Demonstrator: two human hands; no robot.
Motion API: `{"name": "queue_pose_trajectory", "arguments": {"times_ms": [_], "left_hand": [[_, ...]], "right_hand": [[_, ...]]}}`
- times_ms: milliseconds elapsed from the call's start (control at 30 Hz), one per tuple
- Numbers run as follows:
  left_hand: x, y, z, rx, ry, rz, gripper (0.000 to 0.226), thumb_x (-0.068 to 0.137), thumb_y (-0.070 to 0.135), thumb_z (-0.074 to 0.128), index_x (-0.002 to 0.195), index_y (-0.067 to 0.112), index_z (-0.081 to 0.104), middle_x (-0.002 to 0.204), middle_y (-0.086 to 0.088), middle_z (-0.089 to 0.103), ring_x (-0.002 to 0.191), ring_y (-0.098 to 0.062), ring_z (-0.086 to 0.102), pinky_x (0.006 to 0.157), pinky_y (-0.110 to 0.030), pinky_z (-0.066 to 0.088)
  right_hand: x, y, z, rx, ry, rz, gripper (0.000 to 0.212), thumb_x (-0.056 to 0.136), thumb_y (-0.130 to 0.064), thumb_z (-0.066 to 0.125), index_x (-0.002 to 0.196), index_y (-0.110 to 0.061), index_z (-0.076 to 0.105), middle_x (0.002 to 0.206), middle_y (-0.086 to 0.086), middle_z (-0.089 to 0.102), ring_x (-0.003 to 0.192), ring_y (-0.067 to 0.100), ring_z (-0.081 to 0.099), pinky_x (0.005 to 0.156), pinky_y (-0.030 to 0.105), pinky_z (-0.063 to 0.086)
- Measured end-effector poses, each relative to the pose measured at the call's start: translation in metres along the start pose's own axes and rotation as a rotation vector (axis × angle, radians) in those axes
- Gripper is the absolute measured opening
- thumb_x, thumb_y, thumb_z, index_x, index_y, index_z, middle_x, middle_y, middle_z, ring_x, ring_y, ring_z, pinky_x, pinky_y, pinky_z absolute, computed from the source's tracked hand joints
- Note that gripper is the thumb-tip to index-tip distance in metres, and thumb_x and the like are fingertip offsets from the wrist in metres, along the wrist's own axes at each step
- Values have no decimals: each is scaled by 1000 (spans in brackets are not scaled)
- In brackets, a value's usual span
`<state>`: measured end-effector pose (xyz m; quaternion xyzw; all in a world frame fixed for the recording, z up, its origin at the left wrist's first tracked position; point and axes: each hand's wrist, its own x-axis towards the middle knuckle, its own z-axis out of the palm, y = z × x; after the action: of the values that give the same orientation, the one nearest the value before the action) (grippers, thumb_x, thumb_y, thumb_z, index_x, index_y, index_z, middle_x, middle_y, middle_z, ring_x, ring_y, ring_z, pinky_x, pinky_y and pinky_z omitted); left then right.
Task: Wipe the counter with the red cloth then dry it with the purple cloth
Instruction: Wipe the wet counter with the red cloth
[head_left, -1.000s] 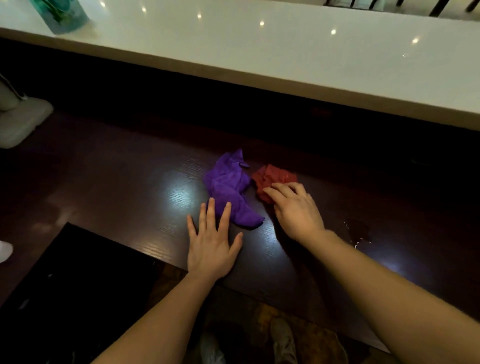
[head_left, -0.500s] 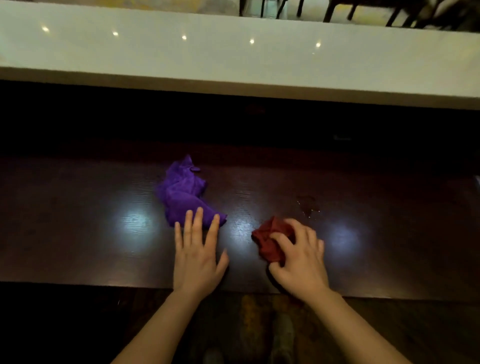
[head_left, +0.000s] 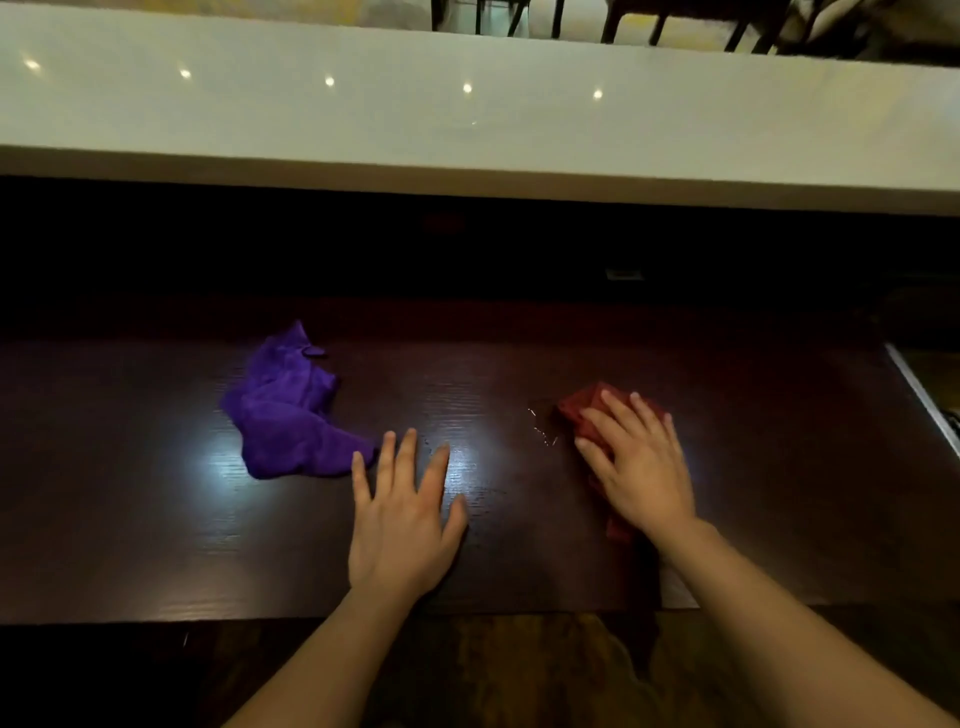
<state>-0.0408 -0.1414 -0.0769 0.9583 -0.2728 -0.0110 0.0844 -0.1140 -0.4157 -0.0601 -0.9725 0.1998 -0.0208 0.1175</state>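
Wipe underway: right hand (head_left: 641, 470) presses flat on red cloth (head_left: 584, 408) by wet patch (head_left: 543, 428); left hand (head_left: 402, 512) released, flat on tabletop (head_left: 130, 519). Purple cloth (head_left: 285, 415) untouched, drying left.

A second ago the right hand (head_left: 636, 467) had its fingertips on the red cloth (head_left: 584, 410) right beside the purple cloth (head_left: 291, 415); since then it has dragged the red cloth away to the right across the tabletop (head_left: 130, 519), so the two cloths now lie well apart. The red cloth, bunched under curled fingers half a second ago, is now pressed down under a flatter, spread palm, just right of the small wet patch (head_left: 543, 431). The left hand's (head_left: 402, 519) fingertips, which overlapped the purple cloth's near corner, now sit just beside its tip.
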Motion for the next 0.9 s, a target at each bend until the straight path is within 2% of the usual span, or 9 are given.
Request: {"name": "queue_pose_trajectory", "arguments": {"times_ms": [100,267,333,433,533,633,733,833,900], "left_hand": [[-1,0,-1,-20,11,-10,59,92,53,35,143,24,43,155,-14,35,147,-31,20,118,-59,10],[-1,2,-5,-51,21,-32,60,91,52,35,143,24,45,155,-12,36,148,-28,20,119,-57,10],[-1,2,-5,-58,31,-33,59,91,51,36,142,24,46,155,-11,37,147,-28,21,119,-57,11],[-1,2,-4,-66,43,-29,58,90,50,37,142,23,47,154,-11,37,147,-28,23,119,-56,12],[-1,2,-5,-75,51,-35,58,90,49,38,141,23,48,154,-12,38,146,-28,24,119,-56,12],[-1,3,-6,-75,56,-32,58,89,47,39,140,22,49,152,-13,40,145,-30,26,118,-57,13],[-2,3,-6,-71,59,-29,58,89,47,40,140,21,50,152,-14,41,145,-30,27,118,-57,13],[-1,2,-5,-65,54,-30,57,89,47,40,140,21,49,152,-14,40,145,-30,26,118,-57,12],[0,2,-4,-61,51,-30,57,90,47,40,140,21,49,152,-14,40,145,-30,26,118,-57,12]], "right_hand": [[1,-11,4,34,24,-3,41,94,-49,54,133,-33,57,153,-5,43,147,24,26,120,52,11],[-79,-5,15,28,-61,-399,42,94,-57,46,132,-41,51,154,-11,38,147,19,27,120,52,17],[-69,7,10,3,-67,-461,41,94,-56,45,132,-41,51,154,-11,39,146,18,28,120,50,18],[-19,8,4,23,-25,-293,39,93,-50,51,128,-35,59,150,-6,46,144,23,34,119,51,20],[32,-7,4,129,26,-47,36,94,-44,56,127,-30,62,150,-6,46,145,23,30,121,50,13],[32,-27,8,219,32,17,34,92,-44,59,123,-30,66,149,-6,48,144,23,29,120,50,9],[-19,-22,12,197,-21,-215,36,89,-52,53,121,-39,63,149,-8,47,144,22,32,119,53,17],[-54,2,9,53,-146,-478,42,92,-60,43,131,-47,50,156,-13,35,148,17,24,121,49,16],[-35,14,4,-32,-141,-485,44,92,-61,42,133,-47,50,156,-9,36,147,20,27,120,49,18]]}}
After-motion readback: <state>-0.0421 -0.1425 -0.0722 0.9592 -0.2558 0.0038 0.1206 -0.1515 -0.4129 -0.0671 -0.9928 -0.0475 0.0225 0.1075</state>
